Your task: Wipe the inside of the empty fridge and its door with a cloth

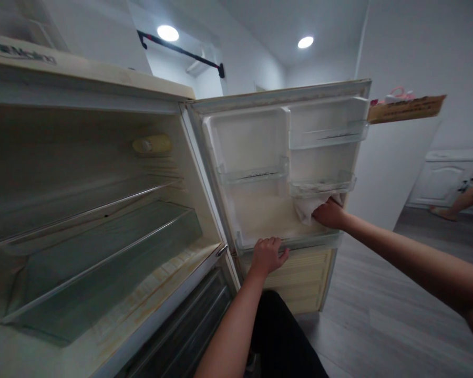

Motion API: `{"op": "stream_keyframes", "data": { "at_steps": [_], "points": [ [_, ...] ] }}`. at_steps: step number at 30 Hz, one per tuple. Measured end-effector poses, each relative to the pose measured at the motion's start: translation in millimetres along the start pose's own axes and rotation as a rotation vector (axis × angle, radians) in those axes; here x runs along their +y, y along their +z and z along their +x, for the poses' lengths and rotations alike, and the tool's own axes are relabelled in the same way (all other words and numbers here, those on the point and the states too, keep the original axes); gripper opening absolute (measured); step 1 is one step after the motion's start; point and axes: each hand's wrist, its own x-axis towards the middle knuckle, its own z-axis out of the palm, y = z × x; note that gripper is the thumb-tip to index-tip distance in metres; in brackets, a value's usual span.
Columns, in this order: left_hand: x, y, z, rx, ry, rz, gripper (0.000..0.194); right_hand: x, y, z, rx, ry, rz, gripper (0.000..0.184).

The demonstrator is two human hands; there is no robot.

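Observation:
An open fridge door (pixel 260 173) stands in front of me with clear plastic bins on its inner side. My left hand (pixel 267 255) grips the front rail of the lowest door bin (pixel 299 240), fingers curled over its edge. My right hand (pixel 329 214) presses a white cloth (pixel 308 207) against the door's inner wall, just under the small right bin (pixel 323 186). The cloth is bunched under my fingers.
The fridge cabinet (pixel 102 220) at left holds bare glass shelves and a yellowish lamp cover (pixel 153 145). A cardboard tray (pixel 408 107) with items sits on top of the door. Grey wood floor spreads right; another person's leg (pixel 457 202) shows by white cupboards.

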Motion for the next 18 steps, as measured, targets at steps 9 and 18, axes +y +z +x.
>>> {"op": "stream_keyframes", "data": {
  "at_steps": [9,18],
  "points": [
    [-2,3.9,-1,-0.011,-0.013,-0.039,0.034,-76,-23,98,0.006,-0.485,0.109,0.027],
    [-3,-5.4,-9,-0.044,0.005,-0.028,0.051,-152,-43,170,0.232,-0.653,0.200,0.035]
  ]
}}
